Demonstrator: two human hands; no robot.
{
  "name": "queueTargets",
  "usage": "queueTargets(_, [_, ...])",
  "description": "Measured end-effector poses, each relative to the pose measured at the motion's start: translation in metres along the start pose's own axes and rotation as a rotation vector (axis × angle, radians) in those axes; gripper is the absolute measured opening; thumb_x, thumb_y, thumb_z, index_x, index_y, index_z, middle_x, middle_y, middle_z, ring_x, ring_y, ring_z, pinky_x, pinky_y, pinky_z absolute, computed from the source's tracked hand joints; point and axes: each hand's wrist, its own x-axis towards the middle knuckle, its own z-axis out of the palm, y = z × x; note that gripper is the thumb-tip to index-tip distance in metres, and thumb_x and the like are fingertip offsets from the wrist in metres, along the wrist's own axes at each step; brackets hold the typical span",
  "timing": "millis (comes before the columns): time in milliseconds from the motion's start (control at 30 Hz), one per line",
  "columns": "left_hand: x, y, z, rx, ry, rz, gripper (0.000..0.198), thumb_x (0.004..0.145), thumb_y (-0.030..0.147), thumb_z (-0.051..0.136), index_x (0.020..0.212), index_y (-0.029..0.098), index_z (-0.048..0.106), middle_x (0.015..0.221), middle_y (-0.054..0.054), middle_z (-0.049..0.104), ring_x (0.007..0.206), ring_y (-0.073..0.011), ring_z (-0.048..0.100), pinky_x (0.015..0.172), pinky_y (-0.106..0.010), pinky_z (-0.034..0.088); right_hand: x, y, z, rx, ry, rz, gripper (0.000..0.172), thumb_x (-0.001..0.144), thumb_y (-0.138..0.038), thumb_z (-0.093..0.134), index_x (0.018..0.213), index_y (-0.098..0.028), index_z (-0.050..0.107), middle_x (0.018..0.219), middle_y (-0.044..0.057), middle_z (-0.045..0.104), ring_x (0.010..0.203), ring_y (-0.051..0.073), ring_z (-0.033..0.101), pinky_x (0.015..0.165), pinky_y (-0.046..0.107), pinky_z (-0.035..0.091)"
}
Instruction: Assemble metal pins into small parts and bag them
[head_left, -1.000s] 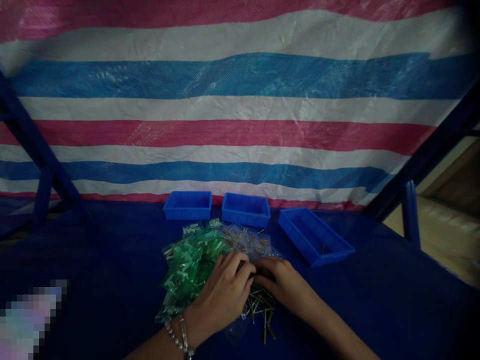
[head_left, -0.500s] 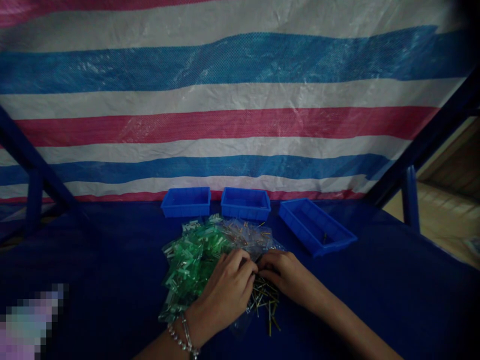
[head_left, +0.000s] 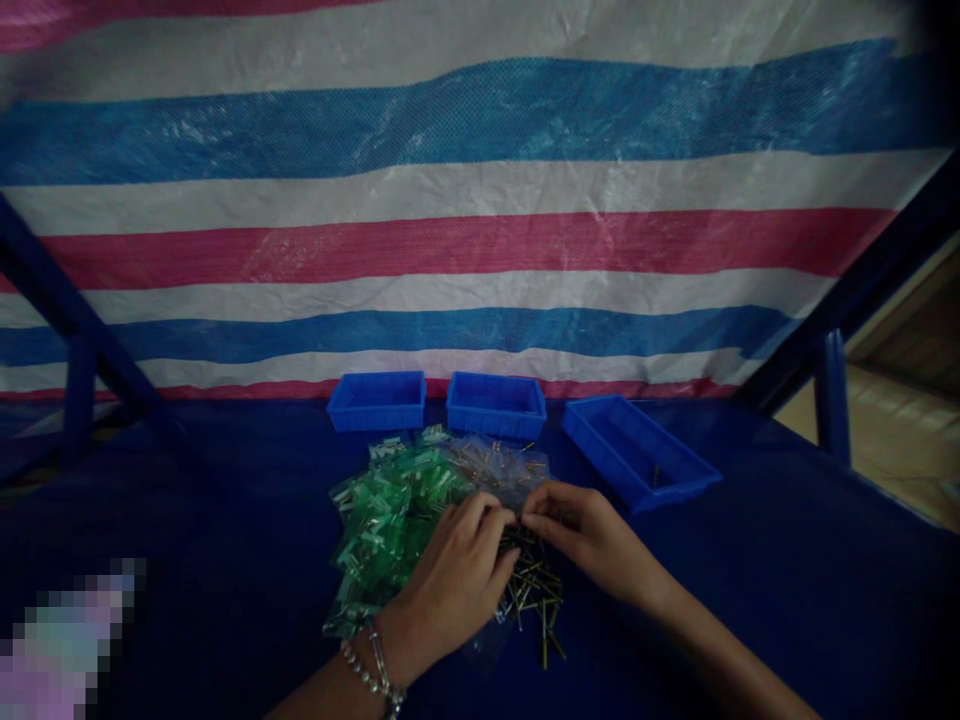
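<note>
My left hand (head_left: 466, 560), with beaded bracelets at the wrist, bends over the middle of a heap of small parts. Its fingers are curled, and what they hold is hidden. My right hand (head_left: 589, 530) is pinched close beside the left fingertips, and whatever lies in the pinch is too small and dark to name. Below the fingers lie loose thin metal pins (head_left: 536, 590), some brass-coloured and some silvery. Small green plastic bags (head_left: 382, 525) with slim pieces inside are heaped at the left. Clear bags (head_left: 499, 465) with copper-coloured pieces lie behind my hands.
Two blue bins (head_left: 377, 420) (head_left: 496, 422) stand along the back of the blue table (head_left: 225, 560). A third blue bin (head_left: 637, 465), set at an angle on the right, has a small dark piece in it. A striped plastic sheet (head_left: 450, 245) hangs behind, between blue frame bars (head_left: 830, 400).
My right hand has drawn slightly up and away from the left, still pinched. The left thumb has moved apart from its fingers. The whole view has shifted a little.
</note>
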Motion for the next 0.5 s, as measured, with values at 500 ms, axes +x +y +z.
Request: queueTargets(500, [0.0016,-0.001,0.0,-0.126,0.088,-0.037,0.014,0.086,0.021,0.037,0.083,0.017,0.05,0.09,-0.004,0.049,0.082,-0.0151,0.048,0.075,-0.032,0.043,0.0011,-0.001,0.0008,0.474,-0.014,0.14,0.032,0.071,-0.046,0.058,0.077,-0.016,0.052,0.068,0.001,0.057,0.051,0.008,0.048,0.041,0.019,0.03])
